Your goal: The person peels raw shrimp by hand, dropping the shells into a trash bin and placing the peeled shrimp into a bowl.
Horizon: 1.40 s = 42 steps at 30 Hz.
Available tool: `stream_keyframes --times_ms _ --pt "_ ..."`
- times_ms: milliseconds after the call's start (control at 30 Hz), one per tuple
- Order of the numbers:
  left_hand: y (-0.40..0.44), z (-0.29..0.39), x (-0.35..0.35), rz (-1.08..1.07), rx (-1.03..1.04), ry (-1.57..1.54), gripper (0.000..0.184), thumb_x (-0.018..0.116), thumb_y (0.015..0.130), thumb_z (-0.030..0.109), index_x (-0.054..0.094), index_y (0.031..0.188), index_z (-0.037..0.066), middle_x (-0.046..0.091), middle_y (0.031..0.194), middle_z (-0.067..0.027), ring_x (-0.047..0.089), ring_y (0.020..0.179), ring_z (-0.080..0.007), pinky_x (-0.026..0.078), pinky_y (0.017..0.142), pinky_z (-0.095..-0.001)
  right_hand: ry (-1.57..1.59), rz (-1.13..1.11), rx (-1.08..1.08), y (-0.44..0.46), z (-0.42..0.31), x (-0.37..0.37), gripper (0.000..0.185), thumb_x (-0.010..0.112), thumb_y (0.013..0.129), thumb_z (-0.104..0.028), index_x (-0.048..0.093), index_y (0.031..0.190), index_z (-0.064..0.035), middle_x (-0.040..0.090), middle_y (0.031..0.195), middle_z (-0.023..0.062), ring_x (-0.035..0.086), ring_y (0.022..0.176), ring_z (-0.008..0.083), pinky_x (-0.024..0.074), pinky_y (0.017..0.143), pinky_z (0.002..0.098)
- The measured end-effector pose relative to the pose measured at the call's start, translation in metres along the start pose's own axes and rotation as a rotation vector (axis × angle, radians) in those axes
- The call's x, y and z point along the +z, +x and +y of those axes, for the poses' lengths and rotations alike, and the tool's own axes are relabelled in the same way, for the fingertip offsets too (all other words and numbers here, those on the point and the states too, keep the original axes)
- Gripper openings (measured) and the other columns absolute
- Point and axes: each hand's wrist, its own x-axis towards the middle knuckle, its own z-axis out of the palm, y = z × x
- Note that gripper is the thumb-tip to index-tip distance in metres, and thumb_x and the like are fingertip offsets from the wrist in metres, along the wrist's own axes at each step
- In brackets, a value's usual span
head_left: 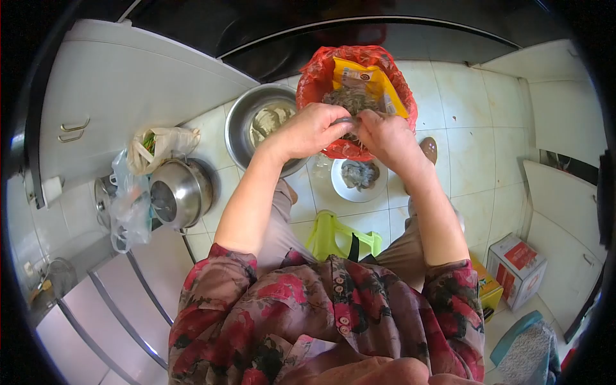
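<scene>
Over the bin, my left hand (300, 133) and my right hand (389, 137) pinch a small grey shrimp (345, 120) between them, fingertips closed on its two ends. Directly beneath is a bin lined with a red plastic bag (313, 69). Heaped inside it are grey-brown shrimp shells and heads (350, 99), beside a yellow food packet (384, 88). Nearer to me a white bowl (344, 191) holds several grey shrimp (361, 174) that look peeled. Left of the bin stands a steel basin (237, 131) with more shrimp (269, 122) in it, partly covered by my left hand.
A lime-green plastic stool (325, 234) is between my legs on the tiled floor (471, 154). To the left are a steel pot (192, 192), a cloth bag of greens (170, 144) and a clear plastic bag (130, 212). Boxes (515, 269) stand at the right by white cabinets (561, 218).
</scene>
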Motion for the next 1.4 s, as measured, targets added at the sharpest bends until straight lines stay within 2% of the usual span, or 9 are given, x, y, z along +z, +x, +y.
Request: stream_keyframes --times_ms 33,133,367,467,633,733,967,1133,1400 --pt "0.000 0.003 0.002 0.064 0.043 0.062 0.021 0.058 0.089 0.020 0.063 0.094 0.000 0.064 0.086 -0.0202 0.062 0.082 -0.0377 0.049 0.072 -0.0419 0.094 0.024 0.051 0.000 0.001 -0.002 0.013 0.058 0.083 -0.014 0.056 0.081 -0.0011 0.062 0.068 0.0185 0.064 0.063 0.0358 0.0512 0.057 0.0437" --pt "0.003 -0.002 0.012 0.202 0.215 0.201 0.020 0.058 0.089 0.019 0.062 0.097 0.001 0.063 0.088 -0.0182 0.061 0.083 -0.0391 0.049 0.072 -0.0454 0.247 0.030 0.093 0.001 0.007 -0.008 0.019 0.058 0.085 -0.015 0.056 0.077 0.0019 0.062 0.066 0.0213 0.063 0.063 0.0375 0.0496 0.056 0.0438" --pt "-0.002 0.004 0.017 0.350 0.263 0.356 0.021 0.061 0.087 0.017 0.060 0.104 0.004 0.059 0.089 -0.0147 0.060 0.079 -0.0356 0.048 0.066 -0.0426 0.681 0.003 0.418 0.009 0.003 -0.011 0.023 0.056 0.087 -0.014 0.057 0.072 0.0029 0.061 0.065 0.0222 0.061 0.062 0.0399 0.0491 0.057 0.0431" --pt "-0.004 0.004 0.019 0.366 0.223 0.435 0.021 0.062 0.087 0.017 0.061 0.104 0.005 0.058 0.088 -0.0126 0.061 0.077 -0.0336 0.049 0.063 -0.0412 0.634 0.036 0.429 0.010 0.001 -0.003 0.022 0.057 0.086 -0.014 0.058 0.072 0.0027 0.061 0.065 0.0226 0.061 0.060 0.0398 0.0491 0.057 0.0438" --pt "-0.005 0.000 0.019 0.432 0.229 0.517 0.021 0.063 0.086 0.017 0.061 0.105 0.007 0.058 0.087 -0.0102 0.061 0.073 -0.0309 0.050 0.060 -0.0403 0.071 0.214 0.227 0.013 0.004 0.016 0.017 0.060 0.083 -0.016 0.058 0.074 -0.0010 0.062 0.064 0.0209 0.064 0.060 0.0370 0.0507 0.057 0.0460" --pt "-0.005 0.004 0.019 0.455 0.236 0.552 0.017 0.062 0.087 0.018 0.060 0.098 0.005 0.058 0.085 -0.0105 0.063 0.073 -0.0298 0.051 0.058 -0.0397 -0.001 0.212 0.247 0.015 0.001 0.018 0.016 0.059 0.083 -0.017 0.058 0.076 -0.0025 0.063 0.064 0.0209 0.064 0.061 0.0375 0.0518 0.057 0.0472" --pt "-0.005 0.004 0.024 0.455 0.176 0.594 0.020 0.063 0.086 0.017 0.062 0.104 0.008 0.058 0.086 -0.0090 0.062 0.072 -0.0295 0.051 0.059 -0.0393 -0.047 0.173 0.330 0.018 -0.001 0.021 0.016 0.054 0.085 -0.016 0.057 0.077 -0.0016 0.063 0.064 0.0204 0.065 0.061 0.0376 0.0524 0.057 0.0468" --pt "-0.007 0.004 0.022 0.455 0.169 0.578 0.019 0.062 0.087 0.018 0.062 0.104 0.009 0.061 0.088 -0.0082 0.063 0.071 -0.0305 0.051 0.060 -0.0397 -0.022 0.137 0.174 0.018 0.009 0.020 0.013 0.054 0.084 -0.014 0.058 0.080 -0.0018 0.064 0.067 0.0209 0.065 0.065 0.0372 0.0526 0.060 0.0466" --pt "-0.008 0.004 0.023 0.448 0.143 0.612 0.018 0.060 0.089 0.019 0.062 0.103 0.008 0.061 0.088 -0.0092 0.064 0.071 -0.0308 0.052 0.060 -0.0396 -0.214 -0.024 0.234 0.021 0.003 0.021 0.008 0.054 0.082 -0.008 0.058 0.083 -0.0014 0.067 0.073 0.0202 0.068 0.070 0.0357 0.0542 0.063 0.0447"
